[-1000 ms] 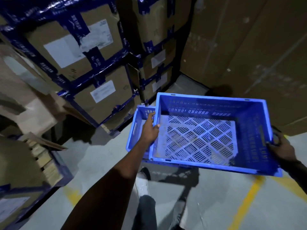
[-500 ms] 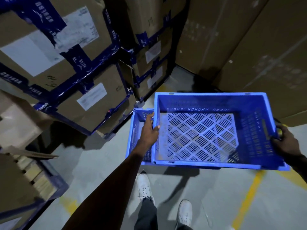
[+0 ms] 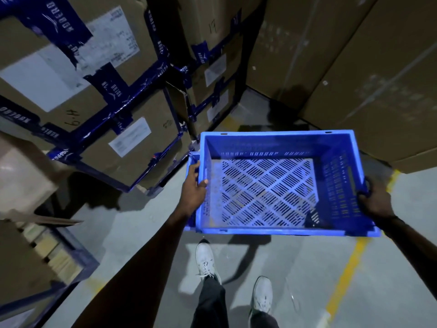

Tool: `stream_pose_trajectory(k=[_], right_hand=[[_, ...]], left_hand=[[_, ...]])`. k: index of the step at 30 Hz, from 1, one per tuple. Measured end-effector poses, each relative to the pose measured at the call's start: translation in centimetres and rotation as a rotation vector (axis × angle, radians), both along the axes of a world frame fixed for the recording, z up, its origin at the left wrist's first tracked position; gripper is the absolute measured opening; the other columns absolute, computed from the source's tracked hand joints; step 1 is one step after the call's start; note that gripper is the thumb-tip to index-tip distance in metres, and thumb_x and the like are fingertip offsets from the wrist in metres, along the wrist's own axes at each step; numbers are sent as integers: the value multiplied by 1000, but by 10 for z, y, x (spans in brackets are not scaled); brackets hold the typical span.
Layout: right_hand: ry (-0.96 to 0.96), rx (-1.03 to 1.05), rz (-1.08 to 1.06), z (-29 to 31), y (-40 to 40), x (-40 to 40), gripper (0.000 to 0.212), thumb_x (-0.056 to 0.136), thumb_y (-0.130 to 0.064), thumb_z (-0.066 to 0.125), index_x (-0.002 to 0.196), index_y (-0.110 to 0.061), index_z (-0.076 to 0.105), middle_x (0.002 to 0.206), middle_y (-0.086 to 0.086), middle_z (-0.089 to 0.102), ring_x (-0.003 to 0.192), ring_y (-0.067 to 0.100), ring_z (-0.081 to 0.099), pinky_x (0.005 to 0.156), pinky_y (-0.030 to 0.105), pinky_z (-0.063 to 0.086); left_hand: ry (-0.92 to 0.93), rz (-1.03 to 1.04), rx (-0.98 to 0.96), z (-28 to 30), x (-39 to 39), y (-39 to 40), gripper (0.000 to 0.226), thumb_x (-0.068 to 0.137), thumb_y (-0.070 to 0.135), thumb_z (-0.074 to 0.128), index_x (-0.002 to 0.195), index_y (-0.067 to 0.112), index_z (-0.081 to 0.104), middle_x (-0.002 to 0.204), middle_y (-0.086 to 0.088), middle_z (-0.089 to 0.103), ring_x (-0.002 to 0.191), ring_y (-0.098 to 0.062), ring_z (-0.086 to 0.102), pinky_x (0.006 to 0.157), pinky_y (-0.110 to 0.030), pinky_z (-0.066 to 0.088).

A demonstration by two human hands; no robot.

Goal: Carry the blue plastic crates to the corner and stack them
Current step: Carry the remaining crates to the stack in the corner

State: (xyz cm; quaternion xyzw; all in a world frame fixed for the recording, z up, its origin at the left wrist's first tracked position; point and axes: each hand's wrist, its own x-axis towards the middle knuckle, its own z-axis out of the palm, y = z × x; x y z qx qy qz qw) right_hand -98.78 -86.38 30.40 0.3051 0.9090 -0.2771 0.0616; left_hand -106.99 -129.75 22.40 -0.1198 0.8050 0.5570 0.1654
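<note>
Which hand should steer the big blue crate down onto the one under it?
Probably the left hand. It grips the blue plastic crate's left wall, right beside the visible edge of the lower blue crate, so it can line the two up. The right hand grips the far side, where the lower crate is hidden.

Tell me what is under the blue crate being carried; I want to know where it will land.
A second blue crate sits below the carried crate, only its left edge showing past the left hand. The rest is covered. Grey floor shows nearer.
</note>
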Motion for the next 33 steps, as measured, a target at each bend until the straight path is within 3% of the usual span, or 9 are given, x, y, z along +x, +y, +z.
stream_pose_trajectory(k=[8, 13, 18, 21, 23, 25, 27, 30, 33], right_hand=[[-31, -5, 35, -28, -6, -3, 79, 71, -30, 38, 142, 4, 37, 120, 37, 55, 101, 51, 56, 86, 50, 44], [-8, -47, 33, -29, -32, -10, 81, 70, -27, 37, 144, 5, 33, 127, 37, 53, 106, 51, 56, 87, 46, 43], [65, -59, 58, -23, -56, -14, 76, 68, -20, 37, 136, 12, 39, 115, 40, 57, 96, 52, 58, 75, 39, 36], [49, -10, 74, -29, -61, -9, 64, 74, -16, 45, 130, 15, 43, 110, 42, 58, 94, 55, 57, 75, 43, 39], [25, 10, 73, -32, -60, -7, 60, 76, -15, 46, 128, 15, 44, 108, 41, 58, 91, 53, 57, 74, 45, 40], [-20, 10, 98, -35, -56, -10, 55, 78, -13, 47, 125, 16, 43, 99, 40, 58, 78, 46, 55, 67, 40, 34], [-70, 11, 136, -41, -50, -17, 52, 80, -11, 51, 125, 13, 39, 94, 37, 57, 73, 37, 51, 66, 36, 31], [-66, 6, 182, -45, -44, -38, 63, 81, -20, 52, 134, 8, 31, 107, 35, 57, 84, 43, 58, 71, 34, 34], [-13, -27, 205, -49, -41, -66, 78, 83, -7, 64, 147, 1, 19, 125, 31, 55, 104, 46, 59, 83, 41, 45]], left_hand=[[18, 13, -71, 2, -2, -31, 44, 96, 9, 54, 132, 31, 42, 119, 6, 59, 101, -8, 63, 86, -49, 58], [-3, 49, -53, 5, -7, -53, 45, 97, 5, 54, 133, 30, 43, 133, -5, 55, 94, -18, 65, 76, -50, 58], [-14, 41, -32, 5, -11, -73, 45, 97, 10, 54, 132, 36, 42, 140, -4, 53, 117, -26, 59, 90, -46, 57], [6, 9, -41, 5, -12, -79, 46, 97, 9, 54, 136, 29, 41, 138, -15, 51, 108, -28, 60, 86, -43, 58], [17, 6, -46, 6, -11, -79, 47, 97, 7, 54, 134, 32, 42, 138, -13, 50, 114, -35, 59, 94, -46, 55], [19, -8, -81, 9, -10, -77, 49, 97, 6, 52, 134, 36, 41, 140, -9, 51, 125, -35, 55, 102, -53, 50], [75, -44, -154, 11, -8, -74, 52, 96, 4, 49, 141, 25, 37, 142, -7, 49, 129, -30, 53, 107, -49, 46], [192, -49, -345, 15, -10, -68, 61, 96, 10, 51, 152, 12, 27, 142, -15, 43, 129, -31, 49, 105, -38, 41], [212, -53, -453, 18, -23, -60, 80, 94, 24, 58, 158, 19, 9, 142, -15, 36, 123, -37, 51, 98, -46, 45]])
